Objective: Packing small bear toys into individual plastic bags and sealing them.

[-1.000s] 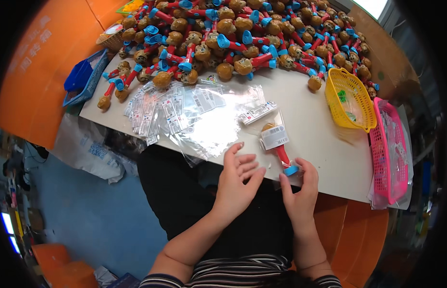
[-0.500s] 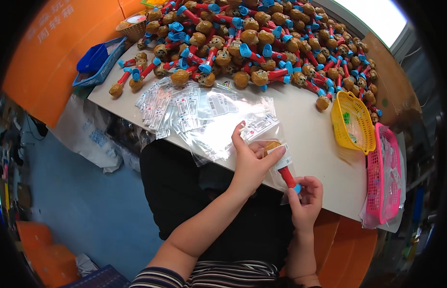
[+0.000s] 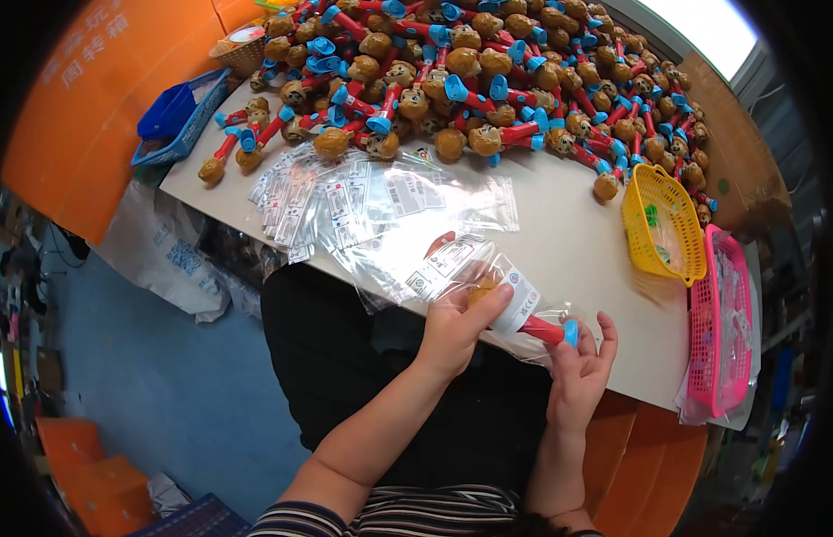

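Note:
A clear plastic bag [image 3: 513, 347] holds a toy with a brown rounded head, a red stick body [image 3: 543, 328] and a blue foot end. My left hand [image 3: 457, 327] is closed around the head end, thumb on top, with the bag between. A printed white label wraps over the toy beside that thumb. At the blue foot, my right hand [image 3: 579, 371] pinches the bag's end with thumb and a finger, the other fingers raised. Under and beyond my left hand lie several flat clear bags [image 3: 403, 242] with printed slips.
A large heap of similar toys [image 3: 461, 89] covers the table's far side. On the right stand a yellow basket [image 3: 633, 215] and a pink basket [image 3: 700, 345] with plastic bags. Blue trays [image 3: 179, 125] sit at the left edge, near an orange panel [image 3: 85, 116].
My left hand has moved slightly down and left and turned the bagged toy closer to level. My right hand has shifted a little right, its fingers now more extended.

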`<state>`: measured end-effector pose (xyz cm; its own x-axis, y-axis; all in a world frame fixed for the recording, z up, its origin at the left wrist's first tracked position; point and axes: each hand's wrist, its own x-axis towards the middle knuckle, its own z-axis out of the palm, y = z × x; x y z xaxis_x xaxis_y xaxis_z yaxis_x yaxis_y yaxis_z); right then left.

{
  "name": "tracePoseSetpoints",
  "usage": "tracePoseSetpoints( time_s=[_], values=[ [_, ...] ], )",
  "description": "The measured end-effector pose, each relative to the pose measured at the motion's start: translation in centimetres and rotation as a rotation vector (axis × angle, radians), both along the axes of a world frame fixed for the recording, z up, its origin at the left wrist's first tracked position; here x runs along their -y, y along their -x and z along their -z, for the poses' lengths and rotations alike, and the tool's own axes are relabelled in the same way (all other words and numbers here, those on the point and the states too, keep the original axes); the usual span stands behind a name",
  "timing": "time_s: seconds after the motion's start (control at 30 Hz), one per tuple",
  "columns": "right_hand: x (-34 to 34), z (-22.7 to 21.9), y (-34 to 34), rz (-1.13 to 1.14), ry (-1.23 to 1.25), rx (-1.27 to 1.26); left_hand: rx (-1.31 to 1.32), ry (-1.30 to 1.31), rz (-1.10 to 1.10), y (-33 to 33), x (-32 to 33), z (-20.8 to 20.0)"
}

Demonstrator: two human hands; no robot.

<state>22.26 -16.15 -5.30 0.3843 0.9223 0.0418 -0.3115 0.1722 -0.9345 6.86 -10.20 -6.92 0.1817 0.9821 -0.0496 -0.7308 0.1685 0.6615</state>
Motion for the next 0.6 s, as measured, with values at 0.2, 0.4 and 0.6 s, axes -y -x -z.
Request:
tracePoseSetpoints(
  time_s=[0.2,0.4,0.6],
  values=[
    [0.4,0.9,-0.6,-0.155,-0.046,0.044,0.183,-0.238,-0.043,0.0,-0.3,-1.1],
    [-0.3,1.0,1.2,-0.256,0.008,0.039,0.202,-0.339,0.021,0.7,-0.8,0.4],
    [0.0,-0.6,3.9,-0.304,0.163,-0.047,0.120,-0.156,-0.177,1.2,0.3,-0.3]
  ],
)
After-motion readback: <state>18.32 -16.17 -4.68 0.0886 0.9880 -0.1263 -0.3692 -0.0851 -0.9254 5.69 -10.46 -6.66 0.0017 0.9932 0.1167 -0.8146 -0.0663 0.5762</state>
